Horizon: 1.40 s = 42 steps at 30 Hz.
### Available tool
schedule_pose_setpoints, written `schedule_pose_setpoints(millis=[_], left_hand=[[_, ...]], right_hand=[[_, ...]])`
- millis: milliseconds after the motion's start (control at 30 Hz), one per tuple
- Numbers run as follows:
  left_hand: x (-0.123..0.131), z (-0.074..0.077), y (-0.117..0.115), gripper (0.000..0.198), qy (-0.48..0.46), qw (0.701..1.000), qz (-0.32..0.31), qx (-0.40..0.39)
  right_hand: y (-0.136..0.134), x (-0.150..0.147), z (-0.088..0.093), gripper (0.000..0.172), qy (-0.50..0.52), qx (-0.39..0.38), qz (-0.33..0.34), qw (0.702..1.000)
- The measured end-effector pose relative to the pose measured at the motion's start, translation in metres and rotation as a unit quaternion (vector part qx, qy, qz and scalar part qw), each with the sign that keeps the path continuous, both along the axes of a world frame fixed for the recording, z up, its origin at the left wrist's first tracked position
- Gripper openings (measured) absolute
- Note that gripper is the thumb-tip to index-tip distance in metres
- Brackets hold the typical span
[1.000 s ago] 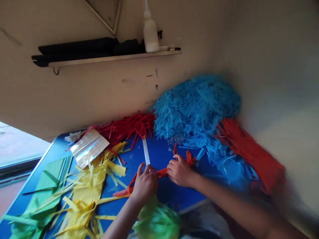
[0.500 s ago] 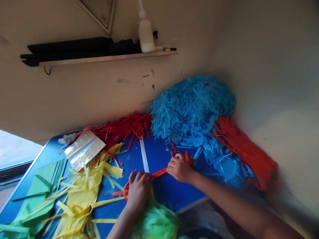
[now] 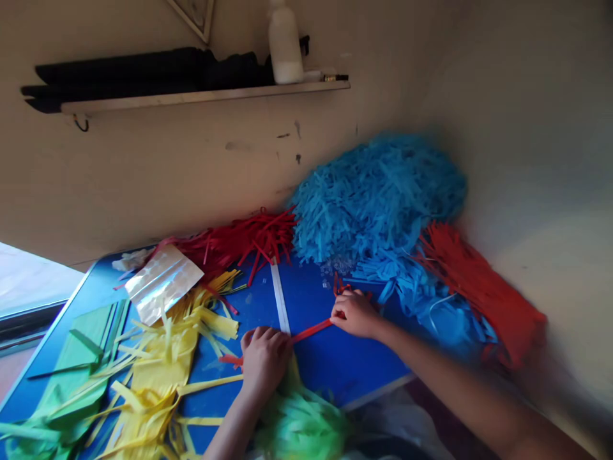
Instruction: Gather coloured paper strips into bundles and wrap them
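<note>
A narrow orange-red paper strip stretches over the blue table between my two hands. My left hand is closed on its left part, and a short end of the strip pokes out to the left. Fingers of my right hand are curled round the other part, with loose orange-red curls beyond them. Just below my left hand sits a bunch of light green paper fringe. Yellow paper strips lie to the left of that hand.
Blue shredded paper is heaped against the wall, with an orange-red fringe bundle at its right. Dark red strips, a shiny silver sheet and green paper lie leftward. A wall shelf holds a white bottle.
My right hand has shifted slightly right, and more of the strip shows between my hands. The orange-red loop left of my left hand has shrunk. The camera view has moved a little.
</note>
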State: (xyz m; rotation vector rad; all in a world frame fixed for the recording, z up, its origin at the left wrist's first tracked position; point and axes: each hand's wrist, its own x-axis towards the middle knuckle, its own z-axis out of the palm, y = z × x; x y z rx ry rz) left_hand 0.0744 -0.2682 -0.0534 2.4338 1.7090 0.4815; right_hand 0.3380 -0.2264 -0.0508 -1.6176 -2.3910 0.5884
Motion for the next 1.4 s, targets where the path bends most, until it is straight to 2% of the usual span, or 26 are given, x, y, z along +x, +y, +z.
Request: schedule_pose_setpoints(millis=[167,267,333,467,633,833,1000,1067,1233,1300,1400], left_hand=[[0.006,0.007,0.005,0.012,0.03,0.999,0.014,-0.027],[0.012,0.014,0.004,0.013,0.042,0.999,0.002,-0.023],[0.016,0.019,0.002,0.023,0.045,0.998,-0.027,-0.016],[0.02,0.022,-0.001,0.028,0.063,0.994,-0.085,0.015],[0.022,0.021,0.001,0.025,0.069,0.992,-0.096,0.034],[0.028,0.018,0.003,0.012,0.057,0.993,-0.088,0.049],[0.03,0.013,0.004,0.011,0.056,0.994,-0.071,0.068],[0.031,0.009,0.005,0.014,0.055,0.993,-0.066,0.076],[0.03,-0.001,0.001,0.02,0.049,0.993,-0.064,0.091],[0.027,-0.002,-0.002,0.021,0.048,0.993,-0.066,0.089],[0.017,0.001,-0.006,0.022,0.045,0.994,-0.064,0.077]], right_hand=[[0.007,-0.006,0.006,0.014,-0.035,-0.025,-0.021,0.999],[0.005,-0.008,0.016,0.01,-0.054,-0.005,-0.027,0.998],[0.002,-0.009,0.02,0.008,-0.057,0.028,0.023,0.998],[-0.005,-0.017,0.014,0.007,-0.058,0.13,0.206,0.968],[-0.003,-0.028,0.002,0.019,-0.09,0.221,0.245,0.94],[0.007,-0.033,0.007,0.018,-0.115,0.244,0.299,0.915],[0.01,-0.035,0.008,0.014,-0.07,0.157,0.229,0.958],[0.005,-0.038,0.006,0.013,-0.062,0.17,0.207,0.961],[-0.012,-0.039,-0.008,0.017,-0.076,0.251,0.196,0.945],[-0.014,-0.028,-0.014,0.02,-0.077,0.26,0.182,0.945],[-0.013,-0.003,-0.021,0.016,-0.042,0.244,0.156,0.956]])
